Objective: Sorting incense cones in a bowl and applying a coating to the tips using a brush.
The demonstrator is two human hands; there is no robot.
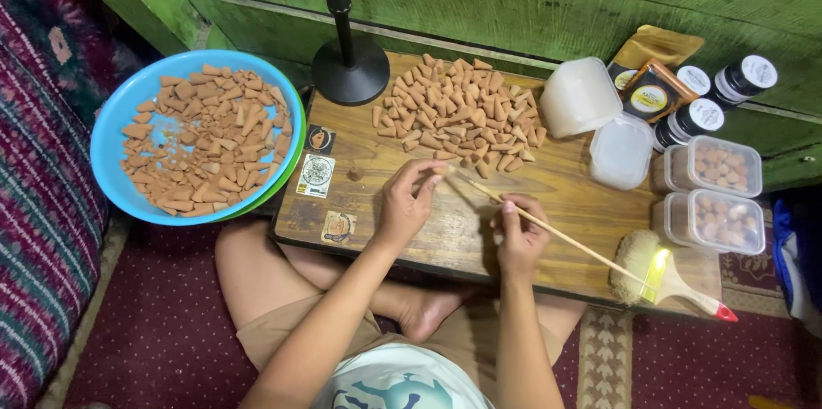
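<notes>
Thin wooden stick (548,227), long and pale, slanted across the lower middle of the frame from centre toward lower right, over the low wooden table (377,203). Pinched near its upper tip by the left hand (407,203), fingertips closed round the end, perhaps with a small clay cone caught there, too small to tell. Gripped further down by the right hand (518,233), fingers curled about the shaft, knuckles up. Far end trailing out toward the bristle brush (664,276) with the yellow band and red-tipped handle at lower right.

Likely very light, stiff but slender, so prone to snapping if bent or pressed hard. Smooth and round, apt to roll or slip between fingers; best held as now, at two places, close to the working tip for control.

Heap of terracotta cones (462,113) piled at top centre of the table, just above the hands. More cones in the blue bowl (107,139) at upper left, off the table edge. Probably dry, crumbly, chipping easily at the points; better taken by the wide base.

Black round stand base (349,71) at top centre. Clear lidded tubs (715,191) and dark jars (723,88) at right.
</notes>
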